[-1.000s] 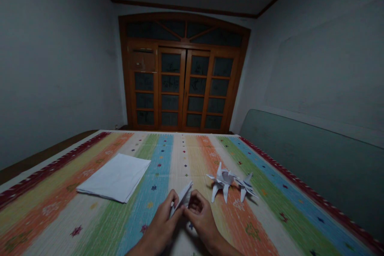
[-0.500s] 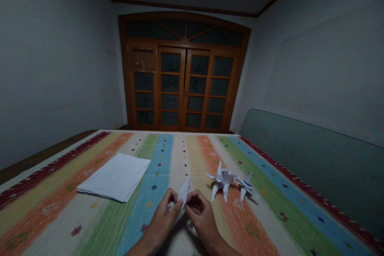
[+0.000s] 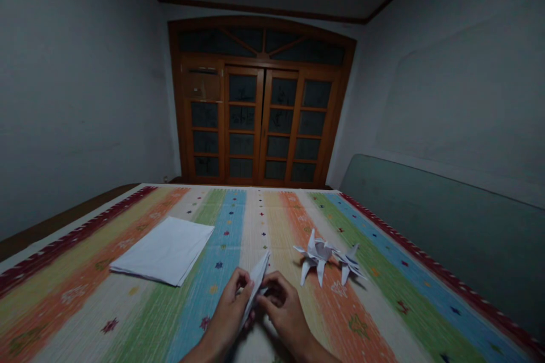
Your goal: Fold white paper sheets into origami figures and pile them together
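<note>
A piece of folded white paper [image 3: 256,281], narrow and pointed at its far end, stands tilted between my two hands near the front of the table. My left hand [image 3: 233,302] is closed on its left side, thumb lying along the paper. On the right side, the curled fingers of my right hand [image 3: 283,302] pinch at the paper's edge. Its lower part is partly hidden by my fingers. To the right lie two spiky white folded-paper figures, a larger one [image 3: 317,255] and a smaller one [image 3: 349,265], side by side.
A stack of white paper sheets [image 3: 164,249] lies to the left on the striped tablecloth [image 3: 213,306]. A pale green bench back or panel [image 3: 434,227] runs along the right wall. Wooden glass-paned doors [image 3: 264,119] stand beyond the table.
The folded paper has turned more edge-on and looks narrower. My right fingers have shifted slightly left along it. The stack and the paper figures have stayed put.
</note>
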`<state>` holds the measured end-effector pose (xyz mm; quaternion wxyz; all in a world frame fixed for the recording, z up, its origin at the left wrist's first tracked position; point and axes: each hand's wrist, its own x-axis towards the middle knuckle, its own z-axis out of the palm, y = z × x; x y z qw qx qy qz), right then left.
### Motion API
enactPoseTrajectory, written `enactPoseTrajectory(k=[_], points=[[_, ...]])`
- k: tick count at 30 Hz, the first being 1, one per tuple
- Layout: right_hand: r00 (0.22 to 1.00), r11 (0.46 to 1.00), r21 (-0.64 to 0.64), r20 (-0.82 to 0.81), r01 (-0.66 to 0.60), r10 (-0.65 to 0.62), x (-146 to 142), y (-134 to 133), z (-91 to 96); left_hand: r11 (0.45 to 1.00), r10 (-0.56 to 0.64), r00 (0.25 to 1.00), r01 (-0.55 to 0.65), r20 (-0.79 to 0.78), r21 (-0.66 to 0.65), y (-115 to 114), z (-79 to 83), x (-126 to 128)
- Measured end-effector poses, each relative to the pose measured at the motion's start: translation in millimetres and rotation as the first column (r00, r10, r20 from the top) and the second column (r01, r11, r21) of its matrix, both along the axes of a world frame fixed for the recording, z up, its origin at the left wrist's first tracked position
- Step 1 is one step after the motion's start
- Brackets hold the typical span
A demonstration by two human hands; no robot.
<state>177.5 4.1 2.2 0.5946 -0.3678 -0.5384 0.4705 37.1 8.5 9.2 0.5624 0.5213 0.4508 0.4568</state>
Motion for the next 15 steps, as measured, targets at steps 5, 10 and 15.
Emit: enactPoseTrajectory(k=[5,10,15], points=[[0.997,0.997,-0.018,0.015,0.069,-0.069,2.1,1.2,1.5,0.976,0.098,0.993,-0.084,-0.060,0.203,-1.4,7.0,-0.3],[0.993,0.998,0.006,0.096,0.066,-0.067,4.9,-1.4,5.3,0.966,0.104,0.993,-0.085,-0.064,0.243,-2.8,12.4,-1.9],[0.991,1.000,-0.001,0.133,0.030,-0.030,4.7,-3.6,5.1,0.958,0.173,0.983,-0.154,-0.059,0.242,-7.2,17.7,-0.7]])
